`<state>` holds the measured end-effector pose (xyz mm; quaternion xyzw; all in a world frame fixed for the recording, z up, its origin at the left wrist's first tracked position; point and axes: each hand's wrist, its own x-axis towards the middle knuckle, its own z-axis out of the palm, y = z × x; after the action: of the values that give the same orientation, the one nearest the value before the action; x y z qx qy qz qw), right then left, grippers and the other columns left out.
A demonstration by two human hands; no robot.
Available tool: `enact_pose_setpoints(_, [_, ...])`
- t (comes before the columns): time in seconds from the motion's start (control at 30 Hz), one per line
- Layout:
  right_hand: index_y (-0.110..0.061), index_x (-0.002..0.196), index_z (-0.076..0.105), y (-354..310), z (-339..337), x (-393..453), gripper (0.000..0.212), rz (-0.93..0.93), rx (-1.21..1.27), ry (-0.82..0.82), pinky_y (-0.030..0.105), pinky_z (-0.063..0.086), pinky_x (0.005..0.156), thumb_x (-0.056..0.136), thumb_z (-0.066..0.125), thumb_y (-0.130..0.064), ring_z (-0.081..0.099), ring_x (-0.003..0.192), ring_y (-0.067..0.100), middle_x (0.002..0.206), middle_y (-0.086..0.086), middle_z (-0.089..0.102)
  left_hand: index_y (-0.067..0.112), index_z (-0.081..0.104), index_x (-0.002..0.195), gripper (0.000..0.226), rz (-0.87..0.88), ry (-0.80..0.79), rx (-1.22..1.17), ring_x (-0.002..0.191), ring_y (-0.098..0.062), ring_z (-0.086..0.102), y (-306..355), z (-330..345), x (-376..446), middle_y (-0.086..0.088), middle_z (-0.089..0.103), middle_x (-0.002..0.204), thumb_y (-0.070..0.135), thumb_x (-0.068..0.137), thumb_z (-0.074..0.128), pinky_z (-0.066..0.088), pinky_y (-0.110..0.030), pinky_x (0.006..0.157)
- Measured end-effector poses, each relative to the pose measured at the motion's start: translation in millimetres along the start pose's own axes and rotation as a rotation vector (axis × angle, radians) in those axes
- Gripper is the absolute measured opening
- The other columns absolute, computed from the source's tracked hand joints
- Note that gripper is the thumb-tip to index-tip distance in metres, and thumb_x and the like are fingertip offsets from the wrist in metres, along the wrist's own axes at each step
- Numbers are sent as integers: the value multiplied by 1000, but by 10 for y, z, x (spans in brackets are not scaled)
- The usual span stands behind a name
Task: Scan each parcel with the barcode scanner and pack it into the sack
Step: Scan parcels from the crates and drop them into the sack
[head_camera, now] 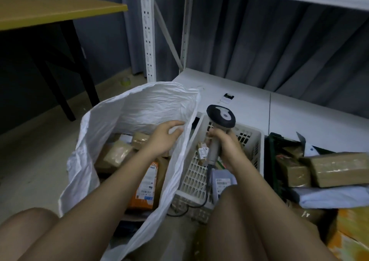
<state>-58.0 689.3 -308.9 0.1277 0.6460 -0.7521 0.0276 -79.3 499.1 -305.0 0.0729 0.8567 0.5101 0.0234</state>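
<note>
A white woven sack (139, 102) stands open in the middle, holding several brown parcels (117, 153) and an orange parcel (146, 188). My left hand (165, 136) is over the sack's mouth near its right edge, fingers apart, holding nothing. My right hand (227, 146) grips the handle of a grey barcode scanner (220, 118), head up, above the white plastic basket (197, 172). A small labelled parcel (202, 152) and a blue-grey parcel (221, 182) lie in the basket. The scanner's cable (205, 198) hangs down over the basket.
A dark green crate (273, 160) at right holds brown boxes (337, 168), with a pale bag (331, 197) and an orange box (351, 232) nearby. White shelf posts (148, 41) and a low white shelf board (249, 100) stand behind. A yellow-topped table (50, 7) is far left. My knees fill the bottom.
</note>
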Motion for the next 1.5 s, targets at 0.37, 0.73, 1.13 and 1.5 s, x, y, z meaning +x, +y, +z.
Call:
enact_pose_setpoints(0.37, [-11,125,51,370,-624,375,47,193,401,-107,39,50,92,89,24,2,54,114,21,128,11,57,13,56,118,29,-114,-235,-219,96,-15,64,193,1217,508,-9,67,115,13,90,64,54,-28,84])
enact_pose_setpoints(0.73, [3,132,50,1771,-1504,1217,35,382,-569,238,34,42,92,99,41,0,50,116,35,128,18,50,18,64,113,25,-285,-279,32,100,-23,63,-661,1897,994,-6,68,110,20,88,67,51,-46,93])
enact_pose_setpoints(1.13, [-11,138,43,2155,-1659,1454,62,450,-1169,-18,35,26,110,85,73,-22,23,137,34,148,17,30,18,61,119,28,-399,-248,-79,98,-18,62,-853,1960,1092,-2,65,111,19,92,62,51,-33,86])
enact_pose_setpoints(1.5, [-14,106,38,972,-1500,982,38,158,-771,187,36,40,72,88,70,-26,50,90,26,95,3,47,9,56,122,31,-208,-114,-114,94,-18,57,60,1440,619,-5,61,110,16,93,61,45,-31,80])
